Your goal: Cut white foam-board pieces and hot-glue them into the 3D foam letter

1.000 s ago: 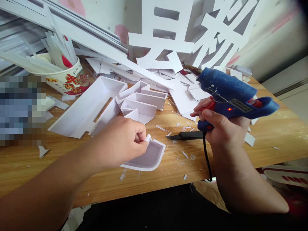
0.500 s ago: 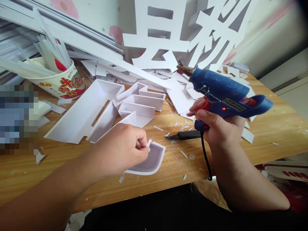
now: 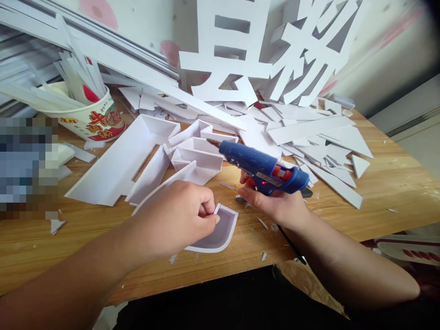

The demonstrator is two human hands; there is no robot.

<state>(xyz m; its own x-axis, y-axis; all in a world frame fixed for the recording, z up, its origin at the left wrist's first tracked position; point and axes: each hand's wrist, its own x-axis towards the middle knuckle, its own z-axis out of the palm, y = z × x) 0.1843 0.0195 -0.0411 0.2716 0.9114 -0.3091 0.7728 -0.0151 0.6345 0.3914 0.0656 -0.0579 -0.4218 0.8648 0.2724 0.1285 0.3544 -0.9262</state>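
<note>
My left hand (image 3: 187,215) pinches the upright wall of a white foam board letter (image 3: 223,224) that lies open side up on the table; its curved corner shows past my fingers. Part of the letter is covered by the hand. In my right hand (image 3: 271,204) is a blue hot glue gun (image 3: 261,167), its red light lit and its metal nozzle pointing left, above the letter's thin-walled section (image 3: 202,158). The gun's black cord runs down over the table edge. Below the gun, a dark cutter knife (image 3: 305,192) is partly hidden by my right hand.
A paper bucket (image 3: 92,121) of clear glue sticks stands at the left. Cut foam board scraps (image 3: 316,142) lie heaped at the back and right. Behind them large white cut-out characters (image 3: 227,59) lean on the wall. The wooden table's (image 3: 237,263) front edge is near my lap.
My right hand has brought the glue gun left and down, nearer my left hand. The left hand keeps its pinch on the letter's wall, almost unmoved.
</note>
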